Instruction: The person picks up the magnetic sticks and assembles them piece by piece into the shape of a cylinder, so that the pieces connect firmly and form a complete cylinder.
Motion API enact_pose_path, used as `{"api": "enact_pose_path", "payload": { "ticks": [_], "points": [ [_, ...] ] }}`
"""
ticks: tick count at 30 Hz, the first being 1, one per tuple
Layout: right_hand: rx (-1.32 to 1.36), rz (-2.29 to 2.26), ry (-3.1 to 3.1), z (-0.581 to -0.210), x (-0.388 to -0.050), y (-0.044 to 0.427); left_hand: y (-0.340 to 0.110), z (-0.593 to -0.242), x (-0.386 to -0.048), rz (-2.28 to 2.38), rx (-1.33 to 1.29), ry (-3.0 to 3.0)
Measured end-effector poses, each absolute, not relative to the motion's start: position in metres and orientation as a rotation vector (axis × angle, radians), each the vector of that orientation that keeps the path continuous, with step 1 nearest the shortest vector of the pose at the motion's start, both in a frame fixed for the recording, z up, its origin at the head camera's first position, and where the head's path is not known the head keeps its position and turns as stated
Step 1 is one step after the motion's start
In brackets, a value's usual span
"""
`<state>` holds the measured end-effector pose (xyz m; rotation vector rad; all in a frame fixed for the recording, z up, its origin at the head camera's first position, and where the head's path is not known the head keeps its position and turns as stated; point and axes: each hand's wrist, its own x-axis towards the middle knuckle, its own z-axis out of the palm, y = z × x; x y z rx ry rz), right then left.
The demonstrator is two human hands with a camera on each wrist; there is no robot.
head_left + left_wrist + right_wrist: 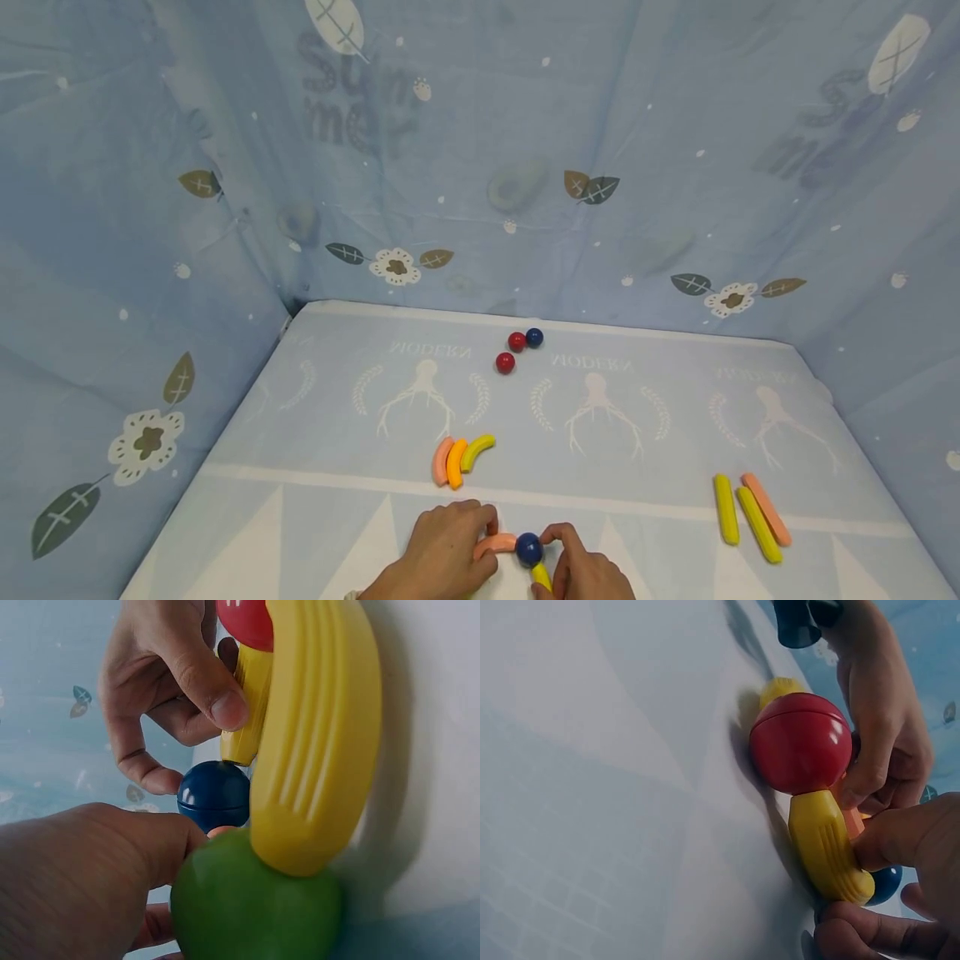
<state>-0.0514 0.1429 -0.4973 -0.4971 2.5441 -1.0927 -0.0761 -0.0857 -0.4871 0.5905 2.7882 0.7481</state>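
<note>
A navy ball (529,550) joins a curved salmon stick (498,544) and a yellow stick (542,577) at the near edge of the head view. My left hand (452,550) holds the salmon stick, its fingers partly hidden. From the other side my right hand (588,575) pinches the yellow stick, its index finger at the navy ball. The left wrist view shows a green ball (255,900) close to my left hand, touching a large curved yellow stick (319,735). A red ball (801,742) sits at the end of the yellow stick in the right wrist view.
Three curved sticks, salmon, orange (456,464) and yellow-green, lie beyond my hands. To the right are two straight yellow-green sticks (726,509) and a straight salmon stick (767,509). Two red balls (506,362) and a navy ball (534,337) rest near the back curtain.
</note>
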Motion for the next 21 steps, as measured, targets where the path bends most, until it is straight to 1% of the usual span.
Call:
{"api": "enact_pose_path", "payload": {
  "ticks": [11, 16, 21],
  "points": [
    [-0.511, -1.112, 2.638, -0.498, -0.057, 0.144, -0.083, -0.487, -0.081, 0.811, 0.513, 2.799],
    [-0.405, -1.071, 2.799, -0.501, -0.073, 0.145, -0.077, -0.488, -0.093, 0.834, 0.485, 2.906],
    [-0.282, -1.023, 2.914, -0.502, -0.098, 0.146, -0.069, -0.489, -0.112, 0.818, 0.476, 2.985]
  ]
}}
